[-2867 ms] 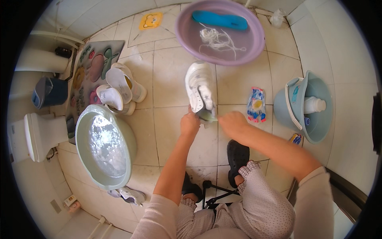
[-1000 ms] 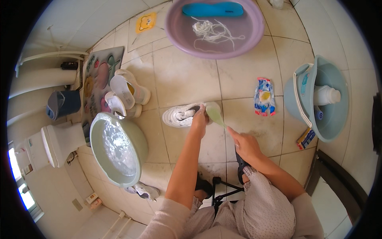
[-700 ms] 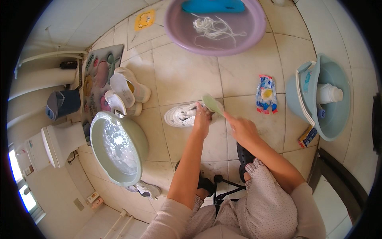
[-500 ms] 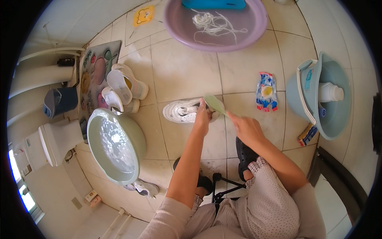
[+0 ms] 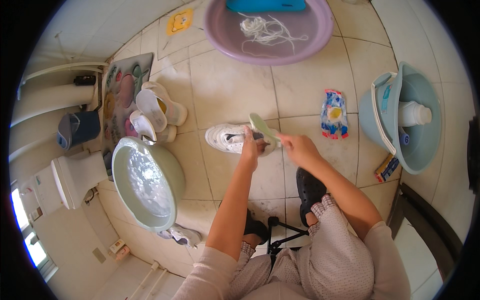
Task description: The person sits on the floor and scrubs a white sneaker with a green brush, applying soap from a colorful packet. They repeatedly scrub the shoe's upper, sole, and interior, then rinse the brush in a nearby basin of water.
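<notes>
In the head view, the white shoe (image 5: pixel 220 138) lies crosswise on the tiled floor (image 5: pixel 230 95) in front of the person, toe to the left; about three seconds ago its toe pointed away from them. The left hand (image 5: pixel 251 145) is clamped on it near the opening, toward the heel. The right hand (image 5: pixel 298 149) has its fingers closed around the handle of a pale green brush (image 5: pixel 258 121). A second ago the brush head sat to the right of the left hand; now it has swung to the shoe's far side, pointing up and left, with the handle slanting across the heel end. I can't tell whether the bristles touch the shoe.

Beyond, the purple basin (image 5: pixel 272 60) holds white laces (image 5: pixel 262 29) and a flat blue piece (image 5: pixel 267 5), now cut off by the upper edge, where three seconds ago it showed whole. The green basin of water (image 5: pixel 179 187) stands to the left, and the crumpled packet (image 5: pixel 334 115) and the blue bucket (image 5: pixel 371 112) are in their same places to the right.
</notes>
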Tool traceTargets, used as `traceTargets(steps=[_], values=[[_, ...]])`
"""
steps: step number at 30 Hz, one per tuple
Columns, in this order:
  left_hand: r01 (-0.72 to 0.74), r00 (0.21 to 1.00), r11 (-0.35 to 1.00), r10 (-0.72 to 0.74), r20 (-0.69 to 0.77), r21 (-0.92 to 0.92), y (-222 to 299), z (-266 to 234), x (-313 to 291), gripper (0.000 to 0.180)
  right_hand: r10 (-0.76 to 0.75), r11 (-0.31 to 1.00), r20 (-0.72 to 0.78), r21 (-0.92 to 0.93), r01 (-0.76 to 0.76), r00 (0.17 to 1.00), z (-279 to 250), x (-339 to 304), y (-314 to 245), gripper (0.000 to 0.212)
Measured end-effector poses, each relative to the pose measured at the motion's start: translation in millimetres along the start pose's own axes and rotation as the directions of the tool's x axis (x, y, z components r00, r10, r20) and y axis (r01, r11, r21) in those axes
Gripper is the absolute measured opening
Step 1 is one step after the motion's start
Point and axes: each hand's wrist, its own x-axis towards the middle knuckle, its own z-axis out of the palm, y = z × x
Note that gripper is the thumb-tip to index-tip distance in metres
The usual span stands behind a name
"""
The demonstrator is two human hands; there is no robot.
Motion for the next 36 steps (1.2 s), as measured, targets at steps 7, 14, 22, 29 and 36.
traceTargets(steps=[7, 14, 22, 29, 36], values=[[-0.194, 0.944, 0.981, 0.193, -0.269, 0.021, -19, -6, 7, 0.052, 0.064, 0.954, -0.025, 0.293, -0.054, 0.998, 2, -38, 20, 0.032], [-0.339, 0.686, 0.542, 0.702, -0.192, 0.769, -55, -46, -4, 0.038, 0.047, 0.94, 0.126, 0.33, -0.086, 0.991, 20, -56, 34, 0.034], [-0.195, 0.954, 0.511, -0.098, -0.282, -0.837, -24, -43, -62, 0.055, -0.053, 0.955, -0.019, 0.292, 0.056, 0.998, 23, -34, 2, 0.029], [-0.314, 0.887, -0.087, -0.382, -0.26, -0.945, -11, -54, -29, 0.053, -0.027, 0.961, 0.023, 0.275, 0.02, 0.999, 34, -41, -1, 0.03], [-0.429, 0.831, 0.149, -0.321, -0.454, -0.891, -22, -73, 15, 0.023, -0.062, 0.96, 0.0, 0.273, 0.06, 0.998, 37, -43, -17, 0.029]])
